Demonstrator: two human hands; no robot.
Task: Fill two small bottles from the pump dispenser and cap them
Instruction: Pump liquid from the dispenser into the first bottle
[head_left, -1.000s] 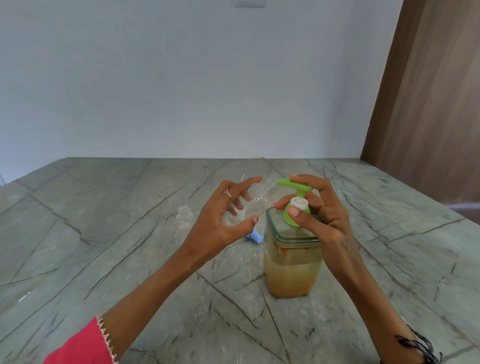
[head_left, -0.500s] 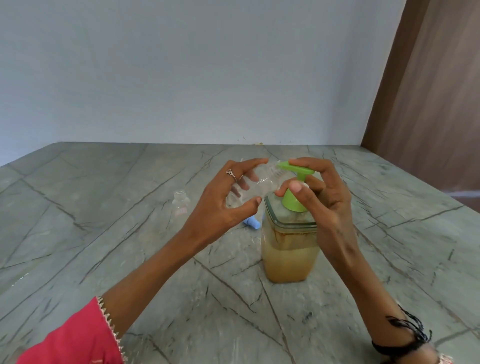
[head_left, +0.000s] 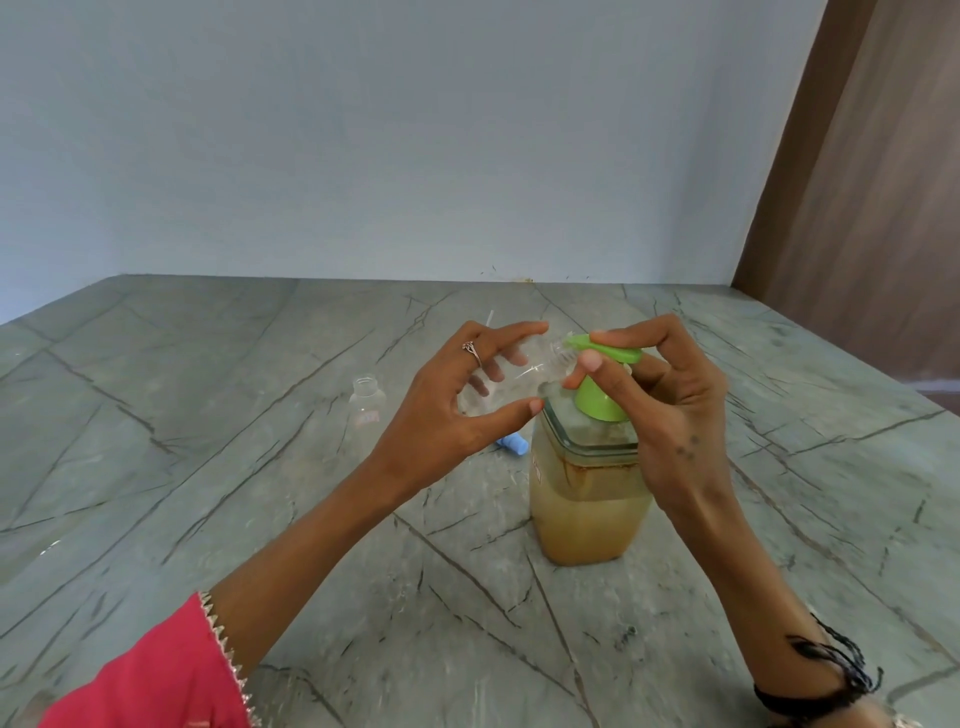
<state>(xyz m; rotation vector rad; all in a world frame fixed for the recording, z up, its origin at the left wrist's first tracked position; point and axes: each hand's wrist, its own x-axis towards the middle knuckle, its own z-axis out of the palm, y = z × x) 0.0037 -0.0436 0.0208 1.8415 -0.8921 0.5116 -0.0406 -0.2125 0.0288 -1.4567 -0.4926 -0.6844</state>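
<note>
A: Left hand (head_left: 457, 415) — grips the clear bottle (head_left: 519, 376), tilted, neck at the green pump (head_left: 605, 353) spout.

B: Right hand (head_left: 660, 395) — fingers curled on that pump; dispenser (head_left: 587, 509) on counter (head_left: 208, 467), second bottle (head_left: 367, 402) left.

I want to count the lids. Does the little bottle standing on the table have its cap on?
No, the little bottle standing on the table has an open neck with no cap on it.

Left hand (head_left: 441, 415) holding a tilted clear small plastic bottle (head_left: 511, 376), its neck at the green pump spout (head_left: 602, 353), right hand (head_left: 660, 410) fingers on the pump, amber-filled clear dispenser jar (head_left: 587, 509) on grey marble desk (head_left: 208, 467), second empty small bottle (head_left: 366, 402) upright, blue cap (head_left: 511, 445) beside.
</note>
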